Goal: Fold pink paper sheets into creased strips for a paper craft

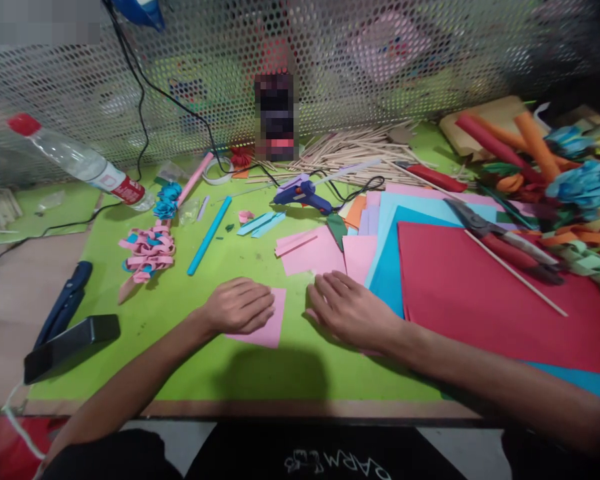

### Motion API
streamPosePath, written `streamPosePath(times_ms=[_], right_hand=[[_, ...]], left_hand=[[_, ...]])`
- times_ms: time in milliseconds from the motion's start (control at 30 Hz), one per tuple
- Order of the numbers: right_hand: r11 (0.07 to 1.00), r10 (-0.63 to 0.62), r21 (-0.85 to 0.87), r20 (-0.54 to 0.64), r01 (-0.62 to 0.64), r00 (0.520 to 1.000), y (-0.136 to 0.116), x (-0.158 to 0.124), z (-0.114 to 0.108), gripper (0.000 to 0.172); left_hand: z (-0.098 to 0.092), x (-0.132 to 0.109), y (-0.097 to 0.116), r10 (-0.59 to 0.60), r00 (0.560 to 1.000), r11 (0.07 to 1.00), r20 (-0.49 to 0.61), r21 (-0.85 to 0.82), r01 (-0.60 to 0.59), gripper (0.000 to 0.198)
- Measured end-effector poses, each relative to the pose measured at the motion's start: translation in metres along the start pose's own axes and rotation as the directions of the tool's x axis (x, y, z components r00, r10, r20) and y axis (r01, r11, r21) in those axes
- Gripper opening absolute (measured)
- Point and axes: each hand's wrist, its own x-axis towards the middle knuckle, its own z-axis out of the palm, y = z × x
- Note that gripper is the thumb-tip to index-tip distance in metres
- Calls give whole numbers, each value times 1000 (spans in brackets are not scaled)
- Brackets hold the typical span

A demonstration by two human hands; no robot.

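Note:
My left hand (pixel 241 305) lies palm down on a square of pink paper (pixel 275 327), its fingers together and fairly flat, covering part of the sheet. To the right, my right hand (pixel 347 308) rests palm down on the green table cover, fingers slightly bent and apart, with nothing visible in it. A bit of pink paper peeks out under its wrist. Just beyond the right hand are cut pink paper pieces (pixel 305 250). A stack of red paper (pixel 480 287) lies beside the right forearm, over blue sheets (pixel 387 283).
A blue glue gun (pixel 303 193) lies behind the hands, near a pile of thin sticks (pixel 350 153). Pliers (pixel 510 243) sit on the red stack. On the left are a plastic bottle (pixel 93 170), a stapler (pixel 65 300), a black box (pixel 73 347) and a blue paper tube (pixel 210 237).

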Motion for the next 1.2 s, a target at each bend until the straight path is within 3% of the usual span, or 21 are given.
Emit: streamPosePath(times_ms=[200,400,500,600,667,733,800,933,1200], right_hand=[[998,58,-14,0,-58,998,7,0,-4,39],[985,-26,168,-73,38,997,-4,2,1,31],[982,-46,177,-95,63,994,-9,1,7,31],[978,-56,196,-81,71,995,-9,1,11,28],[978,-57,197,-92,75,994,-8,0,12,26],[981,-72,172,-109,90,991,-8,-1,14,25],[985,-84,138,-120,101,989,-7,-1,15,26],[988,-109,91,-128,121,986,-7,-3,18,27],[985,-103,122,-137,120,985,-7,-3,20,26]], left_hand=[[-5,-11,0,-26,988,987,151,-154,49,32],[5,1,5,4,965,967,263,-248,64,39],[8,6,9,-7,974,961,226,-266,69,34],[9,16,4,-138,983,960,117,-228,162,26],[13,25,-5,-254,966,951,55,-170,259,22],[19,36,-17,-388,920,915,60,-94,392,25],[27,45,-29,-447,890,889,95,-66,453,26],[43,55,-41,-429,892,898,140,-45,439,25],[57,72,-47,-378,919,917,112,-87,388,23]])
